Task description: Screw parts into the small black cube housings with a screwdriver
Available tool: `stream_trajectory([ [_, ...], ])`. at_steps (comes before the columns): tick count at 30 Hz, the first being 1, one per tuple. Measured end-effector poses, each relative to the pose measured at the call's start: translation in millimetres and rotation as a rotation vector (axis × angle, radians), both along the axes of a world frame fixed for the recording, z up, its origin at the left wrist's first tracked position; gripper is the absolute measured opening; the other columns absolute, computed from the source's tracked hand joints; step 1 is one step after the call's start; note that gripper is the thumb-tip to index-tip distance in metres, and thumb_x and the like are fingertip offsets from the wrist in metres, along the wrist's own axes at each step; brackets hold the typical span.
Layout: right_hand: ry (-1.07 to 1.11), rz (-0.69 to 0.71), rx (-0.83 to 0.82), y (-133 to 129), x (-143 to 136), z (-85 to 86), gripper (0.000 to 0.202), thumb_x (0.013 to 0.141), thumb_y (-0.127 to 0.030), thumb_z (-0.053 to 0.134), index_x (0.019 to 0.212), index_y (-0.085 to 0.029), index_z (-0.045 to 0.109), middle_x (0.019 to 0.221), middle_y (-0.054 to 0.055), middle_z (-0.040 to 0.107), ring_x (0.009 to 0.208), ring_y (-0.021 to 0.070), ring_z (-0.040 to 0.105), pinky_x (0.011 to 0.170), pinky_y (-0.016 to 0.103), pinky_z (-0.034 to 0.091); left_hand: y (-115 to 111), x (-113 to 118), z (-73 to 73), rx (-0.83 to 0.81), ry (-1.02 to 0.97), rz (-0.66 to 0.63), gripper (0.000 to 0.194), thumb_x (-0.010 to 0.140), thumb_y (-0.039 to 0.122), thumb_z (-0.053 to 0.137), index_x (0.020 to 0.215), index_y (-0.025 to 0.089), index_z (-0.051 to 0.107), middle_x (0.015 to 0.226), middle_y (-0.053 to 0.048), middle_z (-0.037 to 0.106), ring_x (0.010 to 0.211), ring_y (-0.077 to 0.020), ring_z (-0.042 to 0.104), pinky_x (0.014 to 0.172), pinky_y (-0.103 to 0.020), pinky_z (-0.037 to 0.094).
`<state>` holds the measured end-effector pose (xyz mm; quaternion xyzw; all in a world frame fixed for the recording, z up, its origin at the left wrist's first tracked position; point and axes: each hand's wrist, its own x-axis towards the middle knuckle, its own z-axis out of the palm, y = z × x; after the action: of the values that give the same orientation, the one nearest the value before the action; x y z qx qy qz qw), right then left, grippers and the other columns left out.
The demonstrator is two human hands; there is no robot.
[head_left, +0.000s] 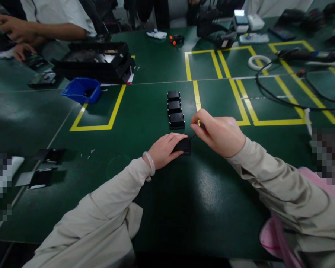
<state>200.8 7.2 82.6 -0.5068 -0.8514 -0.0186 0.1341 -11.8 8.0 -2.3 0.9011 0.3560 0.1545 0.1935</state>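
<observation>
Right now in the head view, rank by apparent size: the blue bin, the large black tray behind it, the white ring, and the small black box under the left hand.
1. large black tray
2. blue bin
3. white ring; farther from the camera, so unsure against the box
4. small black box, partly covered by the left hand

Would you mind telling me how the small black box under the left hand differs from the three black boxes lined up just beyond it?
The black box under the left hand is half covered by the left hand, while the row of three black boxes lies untouched. A thin dark tool in the right hand points at the held box; nothing reaches the row. The held box lies apart, nearer the person; the three sit end to end. All look alike: small, black, rectangular.
</observation>
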Motion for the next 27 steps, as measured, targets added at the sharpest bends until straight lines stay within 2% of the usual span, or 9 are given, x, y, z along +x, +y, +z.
stream_trajectory([
  [6,0.062,0.004,0.03,0.4,-0.8,-2.5,0.028,0.093,-0.027,0.037,0.112,-0.015,0.055,0.075,0.001,0.069,0.054,0.013,0.058,0.051,0.025,0.024,0.0,-0.3,0.2,0.0,-0.004,0.002,0.046,0.093,0.03,0.055,0.135,0.017,0.041,0.13,-0.012,0.054,0.118,-0.0264,0.053,0.102,-0.045,0.044],
  [13,0.017,-0.004,0.01,1.1,0.5,-2.3,0.036,0.097,-0.043,0.035,0.099,-0.017,0.061,0.064,0.001,0.065,0.053,0.015,0.058,0.052,0.025,0.025,0.2,-0.3,-0.8,0.004,-0.005,-0.003,0.046,0.093,0.031,0.056,0.135,0.016,0.042,0.131,-0.013,0.054,0.118,-0.0263,0.052,0.103,-0.045,0.044],
  [21,0.108,-0.029,-0.01,0.8,-1.5,-4.9,0.033,0.094,-0.028,0.037,0.119,-0.013,0.053,0.078,0.003,0.069,0.058,0.0147,0.061,0.054,0.025,0.031,0.2,-0.5,-0.2,0.0,-0.001,-0.005,0.046,0.093,0.03,0.055,0.135,0.016,0.042,0.131,-0.013,0.054,0.118,-0.026,0.052,0.103,-0.045,0.044],
  [27,0.081,0.0,0.01,0.6,0.1,-4.6,0.029,0.095,-0.036,0.04,0.106,-0.016,0.058,0.07,0.001,0.067,0.058,0.0153,0.062,0.054,0.025,0.029,-0.2,-0.1,0.0,0.001,-0.001,-0.001,0.046,0.093,0.03,0.056,0.135,0.017,0.042,0.13,-0.012,0.054,0.117,-0.0259,0.052,0.102,-0.045,0.044],
])
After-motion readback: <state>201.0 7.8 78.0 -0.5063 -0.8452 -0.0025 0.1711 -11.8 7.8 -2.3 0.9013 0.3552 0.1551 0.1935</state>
